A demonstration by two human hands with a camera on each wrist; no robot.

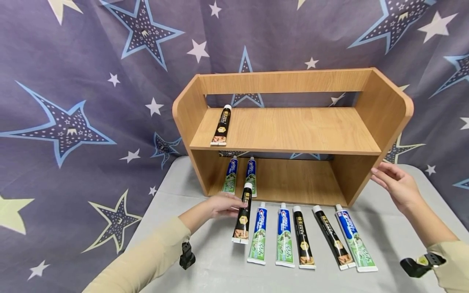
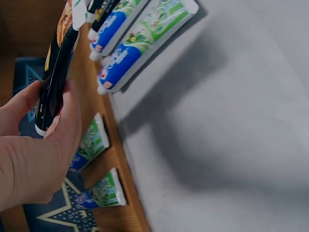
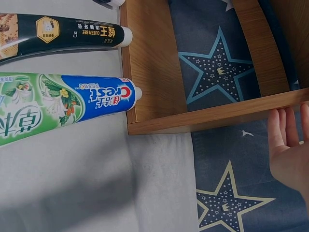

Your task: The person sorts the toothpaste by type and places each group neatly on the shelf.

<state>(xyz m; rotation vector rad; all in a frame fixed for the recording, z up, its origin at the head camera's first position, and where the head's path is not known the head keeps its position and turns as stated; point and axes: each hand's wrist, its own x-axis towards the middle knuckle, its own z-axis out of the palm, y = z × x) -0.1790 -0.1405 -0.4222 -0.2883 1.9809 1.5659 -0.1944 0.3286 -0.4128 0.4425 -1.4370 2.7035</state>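
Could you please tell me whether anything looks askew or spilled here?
In the head view, the black tube and blue-and-green tube at the right end of the row on the table slant more than the rest. I see no spill.

At 6 o'clock from the centre of the head view, the black tube is smooth, glossy plastic; its white cap is plastic. The blue-and-green tubes at 5 o'clock share the gloss. The shelf, toward 3 o'clock, is smooth wood with visible grain and low sheen. The curtain, 9 through 3 o'clock, is creased, matt cloth. The table, 6 o'clock, is smooth and matt.
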